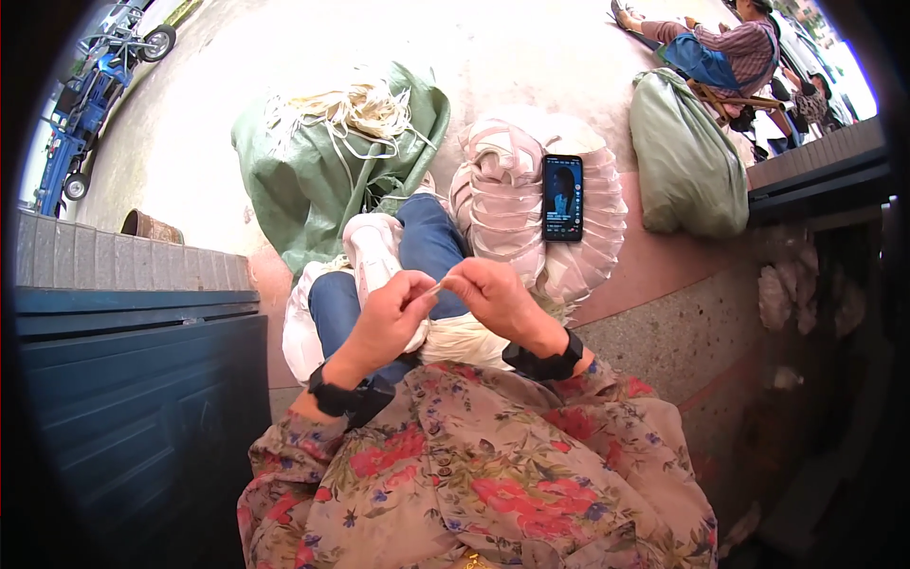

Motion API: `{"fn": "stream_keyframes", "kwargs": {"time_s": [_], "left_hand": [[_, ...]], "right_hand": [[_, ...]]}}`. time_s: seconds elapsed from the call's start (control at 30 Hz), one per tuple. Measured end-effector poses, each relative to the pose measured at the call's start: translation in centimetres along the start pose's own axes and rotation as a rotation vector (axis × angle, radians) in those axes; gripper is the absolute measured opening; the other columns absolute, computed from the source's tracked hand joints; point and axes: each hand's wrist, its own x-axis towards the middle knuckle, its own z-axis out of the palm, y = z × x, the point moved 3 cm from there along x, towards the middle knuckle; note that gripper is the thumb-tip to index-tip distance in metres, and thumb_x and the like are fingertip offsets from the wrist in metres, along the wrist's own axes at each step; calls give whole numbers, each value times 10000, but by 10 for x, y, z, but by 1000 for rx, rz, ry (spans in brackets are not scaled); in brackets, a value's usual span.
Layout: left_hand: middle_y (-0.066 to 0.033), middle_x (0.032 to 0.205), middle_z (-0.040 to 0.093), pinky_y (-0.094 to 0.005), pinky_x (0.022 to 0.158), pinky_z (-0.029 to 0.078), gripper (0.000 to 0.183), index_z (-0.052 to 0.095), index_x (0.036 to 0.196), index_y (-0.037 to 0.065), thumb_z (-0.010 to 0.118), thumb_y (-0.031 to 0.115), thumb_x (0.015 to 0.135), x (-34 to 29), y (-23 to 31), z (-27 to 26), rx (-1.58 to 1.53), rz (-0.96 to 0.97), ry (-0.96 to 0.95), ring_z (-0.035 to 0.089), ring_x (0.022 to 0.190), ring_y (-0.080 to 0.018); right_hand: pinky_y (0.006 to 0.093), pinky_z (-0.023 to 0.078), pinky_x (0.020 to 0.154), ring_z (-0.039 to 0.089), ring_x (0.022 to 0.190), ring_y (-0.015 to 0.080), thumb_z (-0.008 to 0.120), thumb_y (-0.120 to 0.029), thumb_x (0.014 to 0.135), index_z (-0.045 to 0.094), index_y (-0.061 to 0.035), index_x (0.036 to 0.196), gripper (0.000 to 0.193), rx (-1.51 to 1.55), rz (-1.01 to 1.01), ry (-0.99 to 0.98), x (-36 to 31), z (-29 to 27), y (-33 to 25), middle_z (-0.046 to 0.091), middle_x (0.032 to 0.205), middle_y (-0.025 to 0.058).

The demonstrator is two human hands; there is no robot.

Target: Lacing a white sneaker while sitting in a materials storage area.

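My flowered blouse (pixel 493 474) fills the near edge, both sleeves ending in dark wristbands. Just beyond it my left hand (pixel 389 318) and right hand (pixel 493 294) meet over my lap, fingertips almost touching. Between them I pinch a thin pale cord (pixel 437 286): left thumb and forefinger closed on one end, right fingers closed on the other, so the short stretch between stays taut where I can see it. The remaining fingers of both hands are curled in loosely, out of the way.

Under my hands lies a white shoe upper (pixel 374 256), resting on my blue-jeaned knee (pixel 427 242) so it stays steady and close. White pieces are bunched in my lap beneath it.

Farther off, to the left, an open green sack (pixel 303 180) spills a tangle of pale laces (pixel 365 109), within arm's reach. To the right a stack of pink-and-white shoe uppers (pixel 502 199) stands, with a phone (pixel 562 197) propped on it, screen facing me. Far right, another green sack (pixel 687 156) sits beside a seated person (pixel 725 47). A blue metal cabinet (pixel 133 379) stands on my near left.
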Motion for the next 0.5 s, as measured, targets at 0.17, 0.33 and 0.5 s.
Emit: {"fn": "stream_keyframes", "kwargs": {"time_s": [0.17, 0.33, 0.5], "left_hand": [[-23, 672, 561, -221, 539, 400, 172, 572, 964, -26, 548, 106, 856, -26, -5, -35, 35, -124, -22, 492, 594, -71], [21, 586, 491, -226, 482, 359, 221, 591, 895, -36, 548, 179, 866, -54, -27, -58, 25, -438, -76, 449, 526, -74], [46, 623, 509, -231, 494, 377, 243, 607, 834, -41, 554, 194, 860, -66, -49, -73, -145, -552, 5, 451, 530, -72]], "right_hand": [[304, 386, 492, 467, 521, 203, 545, -167, 865, 573, -2, 776, 190, -66, -46, 393, 18, -37, -16, 493, 598, 128], [363, 396, 505, 515, 547, 299, 547, -165, 847, 521, 2, 706, 220, -340, 112, 504, -1, -74, 38, 510, 608, 159], [404, 446, 588, 567, 641, 310, 580, -181, 799, 551, -11, 744, 181, -889, 380, 105, -52, -71, 94, 562, 675, 166]]}}
